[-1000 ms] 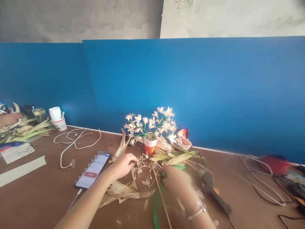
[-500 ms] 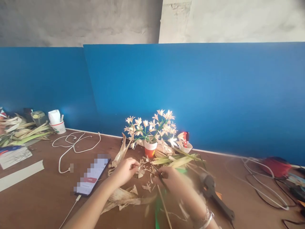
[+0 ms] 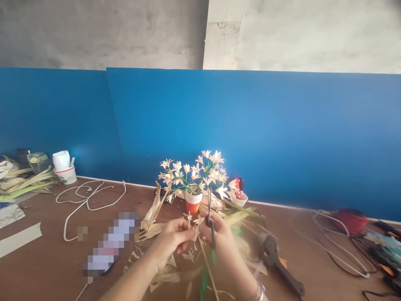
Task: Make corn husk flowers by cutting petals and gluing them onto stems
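Note:
Over the front of the desk, my left hand [image 3: 173, 243] pinches a small pale piece of dried husk [image 3: 196, 232] between thumb and fingers. Close beside it, my right hand [image 3: 221, 235] is closed around dark-handled scissors [image 3: 209, 205], whose blades point up and away. A thin tan stick [image 3: 205, 261] slants down below the right hand; whether that hand also grips it I cannot tell. Just beyond both hands stands a red and white paper cup [image 3: 193, 202] holding green stems with cream husk flowers [image 3: 196, 169]. Husk scraps [image 3: 166, 278] lie beneath my wrists.
A glue gun [image 3: 280, 265] lies right of my right arm. The blurred phone [image 3: 111, 246] is at left, with a white cable [image 3: 89, 196] behind it. Long husk leaves [image 3: 239, 215] lie behind my right hand. A blue partition [image 3: 250, 133] closes off the back.
My hands have come closer together. My left hand has lifted a pale husk piece from near the scraps, and the scissors now point upright. The camera view has shifted slightly.

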### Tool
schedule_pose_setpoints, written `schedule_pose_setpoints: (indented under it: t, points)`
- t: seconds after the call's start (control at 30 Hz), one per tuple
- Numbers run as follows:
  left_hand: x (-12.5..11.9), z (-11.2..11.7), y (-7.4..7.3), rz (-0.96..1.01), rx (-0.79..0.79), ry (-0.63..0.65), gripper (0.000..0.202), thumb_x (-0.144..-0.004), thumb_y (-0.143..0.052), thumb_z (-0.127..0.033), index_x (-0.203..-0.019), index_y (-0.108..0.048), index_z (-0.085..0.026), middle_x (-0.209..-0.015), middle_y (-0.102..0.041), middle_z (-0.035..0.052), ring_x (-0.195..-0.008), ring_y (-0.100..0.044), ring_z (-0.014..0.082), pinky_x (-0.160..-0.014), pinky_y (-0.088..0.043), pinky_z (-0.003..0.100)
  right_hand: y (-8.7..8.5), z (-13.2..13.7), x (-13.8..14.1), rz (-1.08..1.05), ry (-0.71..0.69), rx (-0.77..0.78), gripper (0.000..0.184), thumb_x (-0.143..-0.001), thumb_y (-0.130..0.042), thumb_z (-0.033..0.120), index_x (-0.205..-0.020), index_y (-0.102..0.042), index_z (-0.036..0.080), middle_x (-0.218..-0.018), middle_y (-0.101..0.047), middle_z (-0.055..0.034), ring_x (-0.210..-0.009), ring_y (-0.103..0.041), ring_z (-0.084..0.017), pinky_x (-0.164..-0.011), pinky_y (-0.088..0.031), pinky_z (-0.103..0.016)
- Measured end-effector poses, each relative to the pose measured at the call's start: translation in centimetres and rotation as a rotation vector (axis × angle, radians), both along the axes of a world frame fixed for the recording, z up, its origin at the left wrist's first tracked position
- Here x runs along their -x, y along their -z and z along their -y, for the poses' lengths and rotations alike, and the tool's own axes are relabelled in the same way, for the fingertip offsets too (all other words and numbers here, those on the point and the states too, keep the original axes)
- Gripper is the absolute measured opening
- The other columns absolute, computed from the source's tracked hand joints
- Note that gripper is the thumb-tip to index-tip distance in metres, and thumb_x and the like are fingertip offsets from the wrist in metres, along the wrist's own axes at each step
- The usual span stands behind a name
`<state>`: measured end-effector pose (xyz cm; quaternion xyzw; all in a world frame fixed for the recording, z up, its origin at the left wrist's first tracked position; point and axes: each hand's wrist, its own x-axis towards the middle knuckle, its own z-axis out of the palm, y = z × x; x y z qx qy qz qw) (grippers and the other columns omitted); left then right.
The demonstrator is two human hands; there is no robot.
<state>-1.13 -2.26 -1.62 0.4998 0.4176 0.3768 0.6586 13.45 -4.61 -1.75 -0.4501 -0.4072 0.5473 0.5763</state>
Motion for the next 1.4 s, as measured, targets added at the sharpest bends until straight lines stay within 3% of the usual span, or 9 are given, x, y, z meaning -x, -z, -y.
schedule_pose_setpoints:
  t: [0.17, 0.33, 0.47, 0.63, 0.73, 0.87, 1.0, 1.2, 1.4]
  points:
    - [1.4, -1.1, -0.3, -0.12, -0.068, 0.046, 0.029, -0.063, -0.074, -0.04, -0.069, -0.056, -0.017, -0.06, -0.057, -0.0041, -0.045, -0.043, 0.0068, -0.04, -0.026, 0.019, -0.5, -0.2, -0.8, 0.193, 0.081, -0.111, 0.028, -0.068, -0.067, 0.026, -0.093, -0.06, 0.017, -0.063, -0.055, 0.0045, -0.056, -0.048, -0.012, -0.054, -0.04, -0.022]
    - [4.1, -2.7, -0.5, -0.705, -0.403, -0.001, 0.01, -0.077, -0.059, -0.026, -0.083, -0.061, -0.019, -0.07, -0.061, -0.0014, -0.063, -0.06, 0.0158, -0.054, -0.04, 0.024, -1.6, 0.2, -2.1, 0.457, 0.253, -0.166, 0.024, -0.075, -0.061, 0.029, -0.097, -0.062, 0.018, -0.063, -0.052, 0.004, -0.054, -0.045, -0.012, -0.049, -0.035, -0.022]
    - [4.0, -2.8, 0.2, -1.264, -0.566, -0.004, 0.028, -0.079, -0.046, -0.003, -0.097, -0.061, -0.017, -0.08, -0.066, 0.007, -0.076, -0.066, 0.023, -0.064, -0.044, 0.03, -2.0, 0.5, -3.0, 0.668, 0.364, -0.192, 0.026, -0.078, -0.058, 0.031, -0.1, -0.063, 0.019, -0.068, -0.058, 0.0011, -0.059, -0.049, -0.014, -0.054, -0.038, -0.024]
    - [2.5, -2.2, 0.7, -1.448, -0.64, 0.015, 0.034, -0.08, -0.036, 0.004, -0.099, -0.058, -0.014, -0.101, -0.062, 0.0148, -0.081, -0.067, 0.0252, -0.066, -0.045, 0.031, -3.4, 0.9, -4.7, 0.891, 0.484, -0.142, 0.029, -0.079, -0.056, 0.036, -0.101, -0.064, 0.02, -0.073, -0.064, -0.0014, -0.061, -0.053, -0.017, -0.058, -0.041, -0.026]
    - [1.7, -2.0, 0.7, -1.408, -0.711, 0.065, 0.032, -0.085, -0.036, -0.003, -0.104, -0.058, -0.016, -0.102, -0.061, 0.0115, -0.081, -0.067, 0.0234, -0.066, -0.045, 0.029, -4.1, 1.0, -6.1, 0.883, 0.463, -0.129, 0.032, -0.077, -0.058, 0.039, -0.102, -0.065, 0.02, -0.076, -0.066, -0.0026, -0.065, -0.057, -0.018, -0.062, -0.043, -0.027]
    - [0.1, -1.9, 1.4, -1.196, -0.812, 0.157, 0.026, -0.088, -0.042, -0.015, -0.098, -0.065, -0.021, -0.096, -0.066, 0.008, -0.084, -0.066, 0.0234, -0.071, -0.045, 0.03, -4.3, 1.0, -7.4, 0.783, 0.452, -0.119, 0.036, -0.076, -0.061, 0.041, -0.105, -0.065, 0.02, -0.082, -0.069, -0.0039, -0.068, -0.059, -0.018, -0.063, -0.044, -0.027]
    - [-2.4, -1.7, 2.1, -1.022, -0.854, 0.24, 0.033, -0.085, -0.043, -0.011, -0.102, -0.069, -0.022, -0.098, -0.071, 0.008, -0.095, -0.064, 0.025, -0.08, -0.046, 0.034, -4.8, 1.4, -7.7, 0.852, 0.506, -0.104, 0.031, -0.077, -0.059, 0.04, -0.101, -0.066, 0.021, -0.078, -0.069, -0.0028, -0.066, -0.058, -0.017, -0.061, -0.043, -0.026]
    - [-7.0, -0.5, 2.1, -0.845, -0.944, 0.387, 0.036, -0.08, -0.051, -0.011, -0.11, -0.067, -0.022, -0.104, -0.069, 0.0088, -0.098, -0.061, 0.0261, -0.086, -0.047, 0.037, -5.8, 1.8, -7.9, 0.953, 0.543, -0.076, 0.025, -0.08, -0.055, 0.037, -0.097, -0.065, 0.023, -0.067, -0.066, 0.0004, -0.059, -0.055, -0.016, -0.057, -0.04, -0.025]
    - [-10.6, -0.5, 1.6, -0.827, -1.087, 0.469, 0.041, -0.08, -0.048, -0.006, -0.115, -0.063, -0.022, -0.107, -0.064, 0.0108, -0.104, -0.057, 0.0263, -0.089, -0.046, 0.038, -5.7, 1.9, -8.4, 0.921, 0.571, -0.112, 0.023, -0.077, -0.058, 0.035, -0.095, -0.066, 0.023, -0.062, -0.063, 0.0023, -0.055, -0.053, -0.015, -0.055, -0.04, -0.024]
